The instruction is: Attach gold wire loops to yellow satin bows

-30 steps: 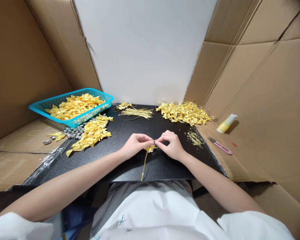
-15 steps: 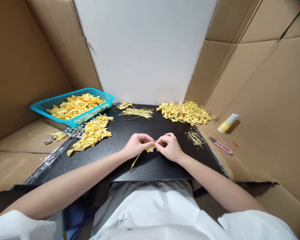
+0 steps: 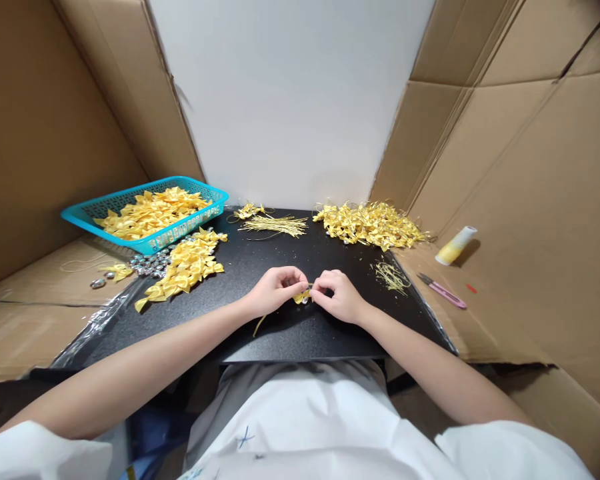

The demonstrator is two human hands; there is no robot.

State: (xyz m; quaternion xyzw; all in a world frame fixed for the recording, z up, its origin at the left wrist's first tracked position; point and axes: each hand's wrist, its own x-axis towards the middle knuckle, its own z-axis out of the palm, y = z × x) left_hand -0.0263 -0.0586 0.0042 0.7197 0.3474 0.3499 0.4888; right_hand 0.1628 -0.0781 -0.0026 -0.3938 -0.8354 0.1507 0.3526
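Observation:
Between my two hands, low over the black table (image 3: 180,333), is a yellow ribbon bow (image 3: 301,298) with a small silvery bell or bead (image 3: 305,300) on it. My left hand (image 3: 279,291) pinches a gold cord at the bow between thumb and forefinger. A loose end of the gold cord (image 3: 259,326) sticks out below that hand. My right hand (image 3: 337,295) is closed in a pinch at the cord on the bow's right side. The fingertips of both hands nearly meet, and they partly hide the bow and cord.
A blue basket (image 3: 220,198) of yellow bows stands back left, beside loose bows (image 3: 185,263) and silvery bells (image 3: 147,265). Behind my hands lie cut gold cords (image 3: 275,225) and a heap of corded bows (image 3: 370,227). To the right are cord scraps (image 3: 391,277), pink snips (image 3: 447,295) and a thread cone (image 3: 455,246).
The loose cord end below my left hand has swung left and up. The fingers of my right hand have curled in a little; the bow stays almost in place.

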